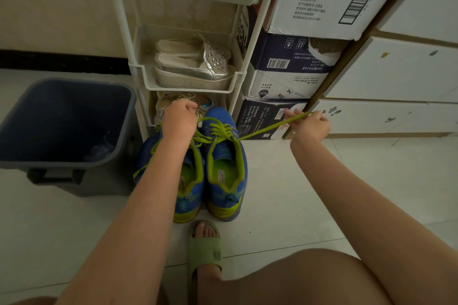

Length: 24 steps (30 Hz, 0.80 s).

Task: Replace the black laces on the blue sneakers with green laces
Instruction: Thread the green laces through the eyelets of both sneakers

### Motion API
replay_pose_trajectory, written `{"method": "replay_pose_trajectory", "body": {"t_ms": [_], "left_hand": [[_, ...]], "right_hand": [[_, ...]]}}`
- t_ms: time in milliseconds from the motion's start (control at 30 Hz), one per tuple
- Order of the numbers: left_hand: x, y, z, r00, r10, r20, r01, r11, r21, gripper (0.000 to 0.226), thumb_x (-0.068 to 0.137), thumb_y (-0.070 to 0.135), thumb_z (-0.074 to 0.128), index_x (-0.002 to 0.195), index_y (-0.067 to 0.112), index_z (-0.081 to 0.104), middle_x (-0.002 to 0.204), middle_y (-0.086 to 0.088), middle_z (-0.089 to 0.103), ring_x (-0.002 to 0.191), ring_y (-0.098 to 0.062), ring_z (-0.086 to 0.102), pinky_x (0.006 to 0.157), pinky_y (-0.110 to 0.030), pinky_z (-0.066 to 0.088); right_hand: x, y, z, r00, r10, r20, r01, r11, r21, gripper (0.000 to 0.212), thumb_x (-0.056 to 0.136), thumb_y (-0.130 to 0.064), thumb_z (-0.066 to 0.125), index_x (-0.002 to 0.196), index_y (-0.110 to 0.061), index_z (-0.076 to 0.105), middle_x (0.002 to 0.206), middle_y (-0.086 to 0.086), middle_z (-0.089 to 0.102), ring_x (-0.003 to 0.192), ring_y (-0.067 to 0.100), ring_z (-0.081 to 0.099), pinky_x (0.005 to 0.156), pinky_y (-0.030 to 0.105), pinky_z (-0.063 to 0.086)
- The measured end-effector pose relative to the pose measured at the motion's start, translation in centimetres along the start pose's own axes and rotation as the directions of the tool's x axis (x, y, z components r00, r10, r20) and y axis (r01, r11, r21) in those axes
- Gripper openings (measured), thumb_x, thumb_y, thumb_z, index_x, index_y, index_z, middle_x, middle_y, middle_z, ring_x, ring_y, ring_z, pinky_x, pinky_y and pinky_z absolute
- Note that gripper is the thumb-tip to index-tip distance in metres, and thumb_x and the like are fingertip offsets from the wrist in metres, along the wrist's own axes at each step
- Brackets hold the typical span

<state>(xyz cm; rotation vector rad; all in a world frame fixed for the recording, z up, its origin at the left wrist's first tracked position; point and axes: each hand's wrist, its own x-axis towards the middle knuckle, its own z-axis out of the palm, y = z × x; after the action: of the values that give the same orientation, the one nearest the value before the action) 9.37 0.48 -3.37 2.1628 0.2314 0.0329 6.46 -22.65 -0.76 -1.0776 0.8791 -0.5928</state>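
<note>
- A pair of blue mesh sneakers (224, 173) with lime trim stands side by side on the pale tiled floor (297, 193), toes toward 12 o'clock and heels toward the person. The sneaker on the 3 o'clock side is in plain view; the other lies partly under the left forearm.
- A flat green lace (267, 129) is crossed through the eyelets of the 3 o'clock sneaker. No black lace shows anywhere, so the job looks nearly done.
- The right hand (311, 125) pinches a free length of this lace in curled fingers and holds it taut.
- The left hand (179, 119) is clenched above the toes. A green strand leads into it from the same crossings, so it appears to grip the other end, though the back of the hand hides the pinch.
- The coming move turns on this: the taut strand's long axis slants from the eyelets out toward 2 o'clock. The hands sit on opposite sides of the sneaker, the left much nearer the eyelets. I judge the next step is evening both ends before tying.
- A dark blue plastic bin (81, 81) stands at 9 o'clock. At 12 o'clock a white plastic shelf rack (190, 86) holds silver platform sandals (193, 67), with stacked cardboard boxes (285, 67) just beside it.
</note>
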Motion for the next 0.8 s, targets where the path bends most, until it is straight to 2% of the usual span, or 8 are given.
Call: {"method": "replay_pose_trajectory", "body": {"t_ms": [100, 167, 267, 400, 467, 600, 667, 800], "left_hand": [[-0.3, -0.7, 0.5, 0.987, -0.059, 0.152, 0.037, 0.989, 0.144, 0.035, 0.097, 0.005, 0.040, 0.125, 0.011, 0.060, 0.128, -0.013, 0.058, 0.114, -0.030, 0.055, 0.096, -0.039, 0.046], [-0.6, -0.7, 0.8, 0.970, -0.058, 0.236, -0.001, 0.970, 0.244, 0.035, 0.095, 0.006, 0.044, 0.125, 0.012, 0.060, 0.129, -0.013, 0.058, 0.116, -0.032, 0.054, 0.099, -0.046, 0.044], [-0.7, -0.6, 0.7, 0.971, -0.084, 0.223, 0.038, 0.978, 0.204, 0.040, 0.089, 0.011, 0.061, 0.129, 0.013, 0.055, 0.129, -0.011, 0.057, 0.117, -0.029, 0.053, 0.101, -0.046, 0.041], [-0.5, -0.1, -0.2, 0.969, -0.062, 0.241, 0.046, 0.996, 0.072, 0.041, 0.082, 0.013, 0.071, 0.122, 0.014, 0.062, 0.120, -0.010, 0.063, 0.108, -0.025, 0.059, 0.093, -0.035, 0.046], [-0.5, 0.3, -0.6, 0.955, -0.042, 0.294, 0.055, 0.998, -0.038, 0.039, 0.080, 0.011, 0.072, 0.118, 0.013, 0.064, 0.111, -0.011, 0.066, 0.100, -0.024, 0.063, 0.089, -0.034, 0.049], [-0.8, 1.0, -0.5, 0.933, 0.010, 0.359, 0.061, 0.981, -0.186, 0.038, 0.081, 0.009, 0.072, 0.117, 0.012, 0.063, 0.103, -0.009, 0.067, 0.091, -0.021, 0.066, 0.085, -0.034, 0.055], [-1.1, 1.4, -0.3, 0.927, 0.034, 0.374, 0.063, 0.968, -0.244, 0.038, 0.081, 0.009, 0.073, 0.117, 0.012, 0.063, 0.096, -0.003, 0.066, 0.087, -0.017, 0.066, 0.079, -0.029, 0.055], [-1.2, 1.7, -0.3, 0.919, 0.060, 0.390, 0.058, 0.957, -0.285, 0.043, 0.076, 0.006, 0.076, 0.116, 0.013, 0.063, 0.089, 0.001, 0.069, 0.085, -0.011, 0.066, 0.083, -0.029, 0.055]], "right_hand": [[-1.3, 0.5, 0.7, 0.953, 0.124, 0.278, -0.009, 0.924, -0.382, 0.023, 0.101, -0.022, 0.033, 0.089, -0.008, 0.048, 0.071, 0.007, 0.053, 0.046, 0.013, 0.044, 0.038, 0.021, 0.036], [-2.2, 1.4, 1.0, 0.835, 0.268, 0.482, 0.217, 0.644, -0.734, 0.038, 0.099, -0.039, 0.040, 0.096, -0.007, 0.061, 0.075, 0.002, 0.057, 0.058, 0.013, 0.045, 0.048, 0.022, 0.034], [-2.9, 2.7, 0.9, 0.656, 0.420, 0.627, 0.564, 0.278, -0.777, 0.045, 0.091, -0.044, 0.056, 0.094, -0.002, 0.070, 0.081, 0.005, 0.059, 0.069, 0.011, 0.049, 0.060, 0.022, 0.038], [-2.4, 2.3, 0.4, 0.639, 0.422, 0.643, 0.498, 0.410, -0.764, 0.028, 0.089, -0.027, 0.064, 0.090, 0.001, 0.071, 0.079, 0.009, 0.061, 0.068, 0.013, 0.047, 0.053, 0.014, 0.039], [-2.1, 1.7, 0.2, 0.693, 0.367, 0.620, 0.446, 0.458, -0.769, 0.023, 0.091, -0.021, 0.062, 0.083, -0.001, 0.067, 0.071, 0.006, 0.056, 0.060, 0.012, 0.042, 0.044, 0.013, 0.036], [-0.7, 0.6, -0.3, 0.841, 0.198, 0.504, 0.362, 0.485, -0.796, 0.022, 0.095, -0.020, 0.055, 0.082, -0.004, 0.061, 0.068, 0.002, 0.050, 0.058, 0.011, 0.040, 0.050, 0.020, 0.034], [-0.9, 0.3, -0.2, 0.786, 0.245, 0.568, 0.408, 0.484, -0.774, 0.026, 0.095, -0.030, 0.056, 0.086, -0.007, 0.066, 0.074, -0.001, 0.056, 0.063, 0.008, 0.044, 0.054, 0.019, 0.035], [-2.5, 0.8, 0.3, 0.585, 0.502, 0.637, 0.554, 0.326, -0.766, 0.035, 0.092, -0.041, 0.056, 0.100, -0.010, 0.071, 0.086, -0.005, 0.063, 0.075, 0.006, 0.048, 0.061, 0.021, 0.037]]}}
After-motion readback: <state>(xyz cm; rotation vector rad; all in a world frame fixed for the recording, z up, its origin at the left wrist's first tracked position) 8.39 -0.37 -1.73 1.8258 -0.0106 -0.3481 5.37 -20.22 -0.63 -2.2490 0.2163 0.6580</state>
